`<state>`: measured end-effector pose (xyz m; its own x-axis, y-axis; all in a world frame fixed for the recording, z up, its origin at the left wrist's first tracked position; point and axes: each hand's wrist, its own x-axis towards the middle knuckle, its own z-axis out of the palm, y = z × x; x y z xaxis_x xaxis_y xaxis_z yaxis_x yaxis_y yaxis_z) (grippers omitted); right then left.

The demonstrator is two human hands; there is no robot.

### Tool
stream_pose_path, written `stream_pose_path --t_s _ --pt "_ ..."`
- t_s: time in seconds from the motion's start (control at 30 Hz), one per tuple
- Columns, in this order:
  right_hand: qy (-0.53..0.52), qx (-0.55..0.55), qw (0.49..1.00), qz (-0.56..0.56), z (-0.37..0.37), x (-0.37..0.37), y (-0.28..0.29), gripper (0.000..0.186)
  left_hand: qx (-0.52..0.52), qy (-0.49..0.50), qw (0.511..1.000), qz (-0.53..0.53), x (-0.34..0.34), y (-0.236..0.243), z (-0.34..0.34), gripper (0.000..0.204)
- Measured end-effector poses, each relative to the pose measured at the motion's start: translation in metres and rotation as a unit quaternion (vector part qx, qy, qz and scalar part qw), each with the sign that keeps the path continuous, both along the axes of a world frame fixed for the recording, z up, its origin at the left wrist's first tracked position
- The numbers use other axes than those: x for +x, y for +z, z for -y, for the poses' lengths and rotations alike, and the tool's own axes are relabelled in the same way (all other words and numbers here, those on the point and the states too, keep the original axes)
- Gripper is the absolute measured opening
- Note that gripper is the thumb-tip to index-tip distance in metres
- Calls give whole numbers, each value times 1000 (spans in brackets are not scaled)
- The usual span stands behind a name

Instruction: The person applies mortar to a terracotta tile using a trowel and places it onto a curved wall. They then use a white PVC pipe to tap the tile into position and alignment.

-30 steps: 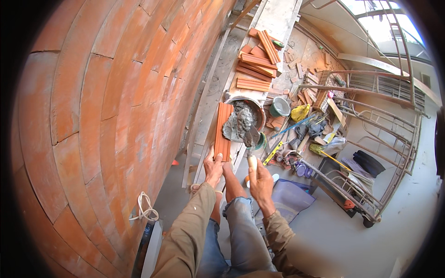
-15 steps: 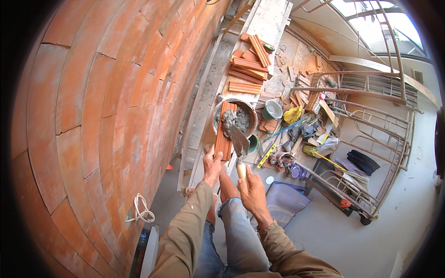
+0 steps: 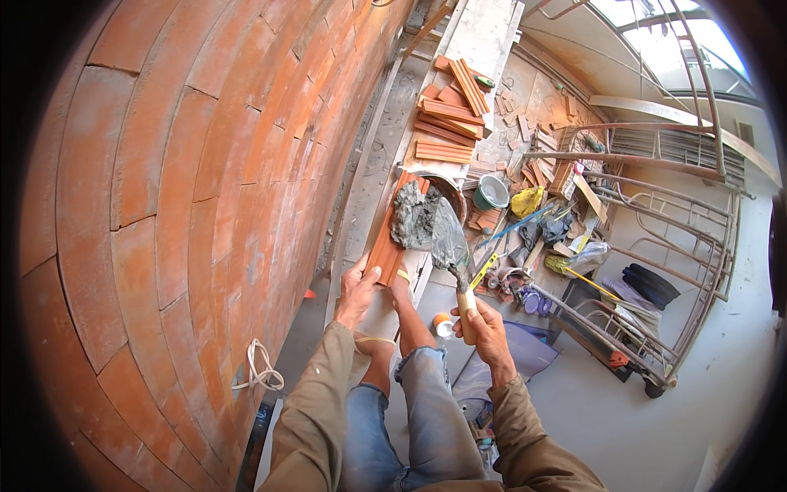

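A long grooved orange brick tile (image 3: pixel 384 252) is gripped at its near end by my left hand (image 3: pixel 358 289), which is closed around it. Wet grey mortar (image 3: pixel 412 215) sits heaped on the tile's far half. My right hand (image 3: pixel 487 330) is wrapped around the pale handle of a trowel (image 3: pixel 449 239). The trowel's blade, coated in mortar, touches the heap from the right. Behind the tile, partly hidden by it and the mortar, stands a round mortar bucket (image 3: pixel 447 190) on the plank.
A brick wall (image 3: pixel 164 230) rises close on my left. Stacked tiles (image 3: pixel 449 123) lie farther along the scaffold plank (image 3: pixel 479 33). To the right are a green bucket (image 3: pixel 492 193), a yellow spirit level (image 3: pixel 484 271), tile scraps and metal scaffold frames (image 3: pixel 656 221). A white cable (image 3: pixel 261 366) hangs at the wall.
The tile has come up and slightly left, away from the bucket. More mortar now lies on it. The trowel and my right hand have moved right, and the blade is now mortar-covered.
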<state>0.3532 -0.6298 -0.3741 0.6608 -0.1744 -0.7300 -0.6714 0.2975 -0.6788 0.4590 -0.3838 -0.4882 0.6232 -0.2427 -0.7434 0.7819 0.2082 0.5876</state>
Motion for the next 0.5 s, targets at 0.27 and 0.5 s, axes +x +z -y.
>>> stream_pose_path --t_s 0.27,0.5 --pt "69 -37 997 -5 12 29 1 42 -11 -12 1000 14 4 13 -9 51" --pt "93 -57 991 -72 24 21 -27 39 -45 -7 999 9 8 30 -4 51"
